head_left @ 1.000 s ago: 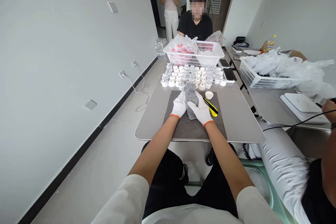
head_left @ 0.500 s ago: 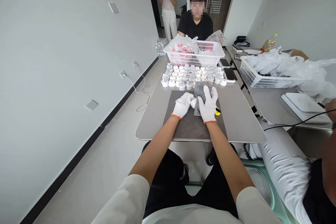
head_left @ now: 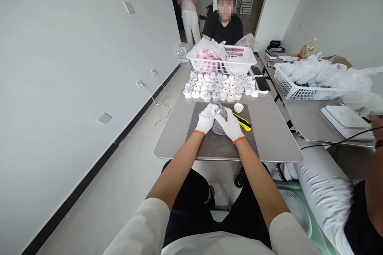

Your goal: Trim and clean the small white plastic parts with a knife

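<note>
My left hand (head_left: 206, 118), in a white knit glove with an orange cuff, is closed on a small white round part, which the fingers and cloth almost wholly hide. Against it presses my right hand (head_left: 231, 124), gloved the same way, its fingers gripping a bunched grey cloth (head_left: 219, 128). Both hands meet over a dark mat (head_left: 215, 149). Just right of my right hand lies a yellow and black utility knife (head_left: 243, 122). Beyond the knife a white cup-shaped piece (head_left: 238, 107) rests at the mat's far edge.
Rows of white round parts (head_left: 215, 96) stand behind the mat. Farther back is a white basket (head_left: 206, 66) with plastic bags, and a person (head_left: 224, 28) sits behind it. Phones (head_left: 262, 84) lie at the right. A side table holds another basket (head_left: 308, 92).
The grey cloth has gone from lying flat under my right hand to being bunched between both hands. My right hand moved left and nearer, uncovering the knife and the white cup-shaped piece.
</note>
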Demonstrator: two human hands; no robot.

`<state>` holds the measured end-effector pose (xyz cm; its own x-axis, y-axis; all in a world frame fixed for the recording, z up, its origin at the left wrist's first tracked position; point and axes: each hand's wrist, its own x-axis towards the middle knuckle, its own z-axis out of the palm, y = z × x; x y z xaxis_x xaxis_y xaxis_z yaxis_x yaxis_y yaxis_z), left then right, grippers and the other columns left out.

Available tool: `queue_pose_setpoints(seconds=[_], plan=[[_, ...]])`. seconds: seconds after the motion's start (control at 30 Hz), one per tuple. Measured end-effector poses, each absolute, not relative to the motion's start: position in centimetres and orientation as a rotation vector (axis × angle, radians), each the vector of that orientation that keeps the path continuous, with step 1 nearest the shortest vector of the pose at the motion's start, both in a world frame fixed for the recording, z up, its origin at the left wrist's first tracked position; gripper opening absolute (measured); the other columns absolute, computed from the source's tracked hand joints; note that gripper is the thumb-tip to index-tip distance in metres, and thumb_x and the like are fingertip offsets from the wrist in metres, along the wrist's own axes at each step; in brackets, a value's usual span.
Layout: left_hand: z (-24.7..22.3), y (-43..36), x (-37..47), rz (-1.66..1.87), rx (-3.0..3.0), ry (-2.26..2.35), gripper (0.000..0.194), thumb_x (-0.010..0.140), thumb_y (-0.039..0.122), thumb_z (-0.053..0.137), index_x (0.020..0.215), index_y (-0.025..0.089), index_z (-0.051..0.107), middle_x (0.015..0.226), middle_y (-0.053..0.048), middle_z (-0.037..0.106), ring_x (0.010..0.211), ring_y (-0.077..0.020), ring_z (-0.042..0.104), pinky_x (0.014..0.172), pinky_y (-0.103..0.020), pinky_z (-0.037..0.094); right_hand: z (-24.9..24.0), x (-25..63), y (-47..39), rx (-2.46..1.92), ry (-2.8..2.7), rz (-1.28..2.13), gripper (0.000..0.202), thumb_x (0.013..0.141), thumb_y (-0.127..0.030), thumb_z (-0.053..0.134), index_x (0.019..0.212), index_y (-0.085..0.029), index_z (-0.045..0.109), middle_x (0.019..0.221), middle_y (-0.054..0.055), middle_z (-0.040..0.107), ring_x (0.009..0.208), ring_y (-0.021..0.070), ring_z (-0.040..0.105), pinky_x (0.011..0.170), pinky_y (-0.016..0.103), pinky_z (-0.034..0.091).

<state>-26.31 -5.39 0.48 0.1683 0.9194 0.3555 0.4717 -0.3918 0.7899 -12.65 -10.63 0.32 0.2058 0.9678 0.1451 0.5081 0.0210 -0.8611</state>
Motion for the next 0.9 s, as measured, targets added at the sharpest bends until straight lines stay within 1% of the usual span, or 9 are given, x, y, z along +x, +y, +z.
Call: queue_pose_setpoints(seconds=[0.1, 0.17, 0.27, 0.37, 0.47, 0.63, 0.73, 0.8, 0.9], plan=[[0.5, -5.6, -26.3, 1.087, 2.044, 1.303, 0.031, 0.104, 0.033, 0.036, 0.097, 0.023, 0.064, 0.099, -0.002, 0.069, 0.093, -0.0149, 0.063, 0.090, -0.024, 0.046, 0.3, -12.3, -10.5, -1.620, -1.423, 0.590, 0.045, 0.100, -0.055, 0.040, 0.119, -0.022, 0.064, 0.112, 0.010, 0.071, 0.110, 0.0265, 0.066, 0.105, 0.044, 0.049], [0.4, -5.5, -26.3, 1.091, 2.038, 1.310, 0.031, 0.104, 0.034, 0.036, 0.098, 0.024, 0.065, 0.097, -0.001, 0.069, 0.090, -0.0146, 0.062, 0.089, -0.024, 0.047, 0.3, -12.2, -10.5, -1.556, -1.429, 0.559, 0.045, 0.102, -0.052, 0.033, 0.114, -0.022, 0.065, 0.114, 0.009, 0.070, 0.112, 0.0243, 0.065, 0.107, 0.041, 0.048], [0.2, -5.3, -26.3, 1.117, 1.995, 1.347, 0.026, 0.101, 0.034, 0.041, 0.098, 0.023, 0.064, 0.093, -0.001, 0.068, 0.086, -0.0158, 0.062, 0.086, -0.025, 0.047, 0.6, -12.5, -10.7, -1.560, -1.434, 0.616, 0.046, 0.095, -0.054, 0.052, 0.129, -0.024, 0.059, 0.126, 0.007, 0.067, 0.117, 0.0237, 0.064, 0.107, 0.039, 0.049], [0.1, -5.3, -26.4, 1.132, 1.987, 1.348, 0.025, 0.101, 0.035, 0.042, 0.097, 0.023, 0.064, 0.090, -0.001, 0.067, 0.084, -0.0164, 0.061, 0.082, -0.026, 0.047, 0.9, -13.1, -11.0, -1.662, -1.427, 0.653, 0.071, 0.086, -0.055, 0.068, 0.147, -0.027, 0.047, 0.136, 0.009, 0.062, 0.124, 0.0291, 0.062, 0.108, 0.045, 0.048], [0.3, -5.4, -26.4, 1.139, 1.992, 1.360, 0.029, 0.103, 0.035, 0.038, 0.098, 0.024, 0.064, 0.093, -0.001, 0.068, 0.085, -0.0160, 0.061, 0.084, -0.026, 0.047, 1.0, -13.3, -10.9, -1.662, -1.454, 0.653, 0.070, 0.090, -0.057, 0.062, 0.150, -0.027, 0.045, 0.138, 0.010, 0.061, 0.129, 0.0315, 0.059, 0.111, 0.050, 0.046], [0.6, -5.5, -26.3, 1.058, 2.099, 1.345, 0.028, 0.103, 0.031, 0.038, 0.095, 0.023, 0.064, 0.099, -0.002, 0.068, 0.091, -0.0148, 0.060, 0.089, -0.023, 0.044, 0.5, -12.0, -9.9, -1.538, -1.453, 0.538, 0.055, 0.098, -0.053, 0.043, 0.141, -0.021, 0.054, 0.139, 0.011, 0.061, 0.133, 0.0255, 0.057, 0.120, 0.044, 0.040], [0.6, -5.6, -26.2, 1.087, 2.093, 1.306, 0.027, 0.102, 0.031, 0.040, 0.095, 0.023, 0.064, 0.098, -0.002, 0.068, 0.091, -0.0146, 0.060, 0.089, -0.023, 0.045, 0.1, -11.7, -9.8, -1.525, -1.435, 0.513, 0.049, 0.097, -0.051, 0.043, 0.137, -0.027, 0.058, 0.136, 0.009, 0.064, 0.133, 0.0217, 0.058, 0.119, 0.037, 0.040], [0.6, -5.7, -26.2, 1.116, 1.999, 1.330, 0.028, 0.103, 0.034, 0.040, 0.096, 0.022, 0.064, 0.092, -0.002, 0.068, 0.085, -0.0150, 0.061, 0.085, -0.023, 0.046, 0.0, -11.9, -10.1, -1.506, -1.470, 0.544, 0.049, 0.095, -0.050, 0.048, 0.139, -0.031, 0.056, 0.135, 0.006, 0.064, 0.132, 0.0198, 0.058, 0.116, 0.033, 0.043], [0.7, -5.9, -26.2, 1.134, 1.943, 1.335, 0.029, 0.103, 0.034, 0.038, 0.096, 0.022, 0.064, 0.091, -0.002, 0.068, 0.083, -0.0154, 0.061, 0.082, -0.024, 0.047, -0.1, -12.3, -10.3, -1.509, -1.511, 0.572, 0.059, 0.094, -0.052, 0.053, 0.146, -0.024, 0.048, 0.134, 0.008, 0.065, 0.126, 0.0227, 0.062, 0.114, 0.037, 0.045]])
